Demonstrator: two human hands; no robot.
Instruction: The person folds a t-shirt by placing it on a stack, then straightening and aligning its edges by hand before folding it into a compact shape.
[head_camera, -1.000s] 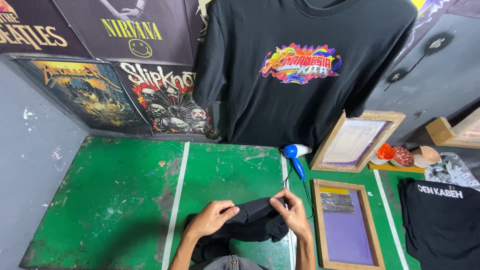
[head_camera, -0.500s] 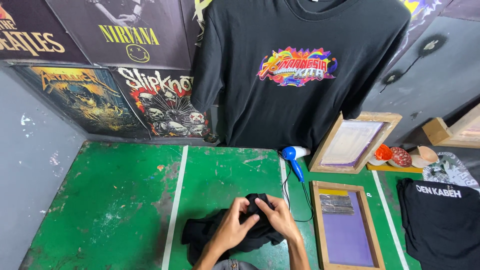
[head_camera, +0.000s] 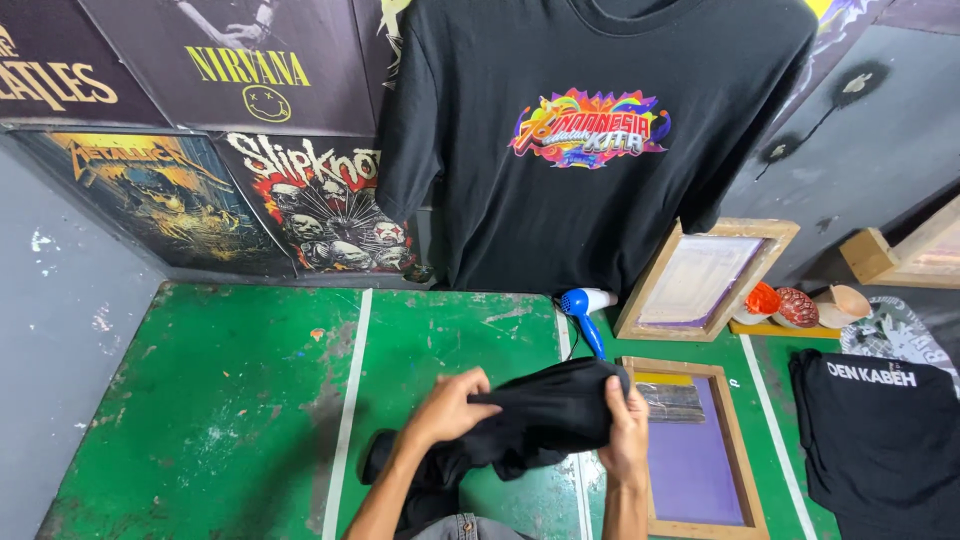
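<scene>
Both of my hands grip a bunched black garment (head_camera: 540, 420) just above the green table (head_camera: 220, 420), near its front edge. My left hand (head_camera: 447, 405) clutches the cloth's left part, fingers curled over the top. On the cloth's right end, my right hand (head_camera: 627, 428) is closed, close to a wooden printing screen frame (head_camera: 700, 455) that lies flat with purple mesh. Part of the garment trails down to the table towards me.
A blue hair dryer (head_camera: 582, 305) lies behind the garment. A second screen frame (head_camera: 705, 280) leans on the wall under a hanging black printed shirt (head_camera: 590, 140). Folded black shirts (head_camera: 880, 440) lie at the right. Band posters (head_camera: 250, 140) cover the left wall.
The hands, first apart on the cloth, came together at its middle, then shifted right while lifting and bunching it. The camera view also moved a little.
</scene>
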